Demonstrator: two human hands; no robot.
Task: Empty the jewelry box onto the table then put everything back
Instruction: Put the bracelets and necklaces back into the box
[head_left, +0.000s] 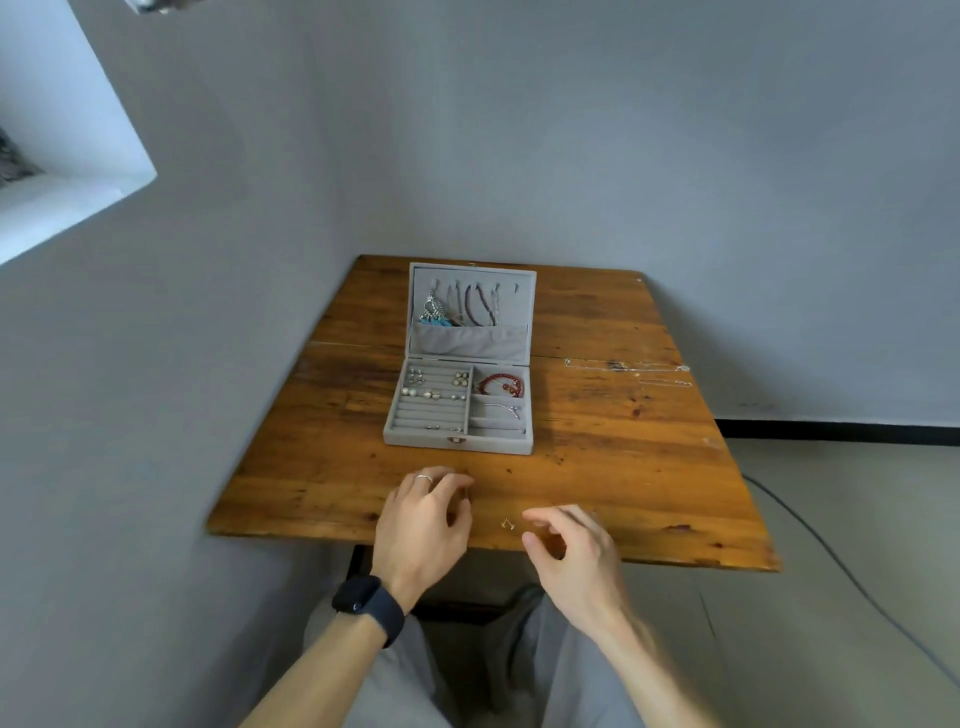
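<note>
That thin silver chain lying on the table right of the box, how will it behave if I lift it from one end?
The silver chain looks very fine and lies flat along the table, so it will probably hang limp and trail. It is likely very light, and hard to pinch off the wood. Its end pendant may swing.

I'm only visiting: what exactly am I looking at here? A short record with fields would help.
Surface: wooden table
Box: grey jewelry box, lid open and upright
In the lid: necklaces hanging
In the tray: earrings on the left, red bracelet on the right
Out on the table: silver chains right of the box; small silver piece near the front edge
Left hand: fingers curled, hold unclear
Right hand: loosely curled beside the small piece, not touching it
</note>
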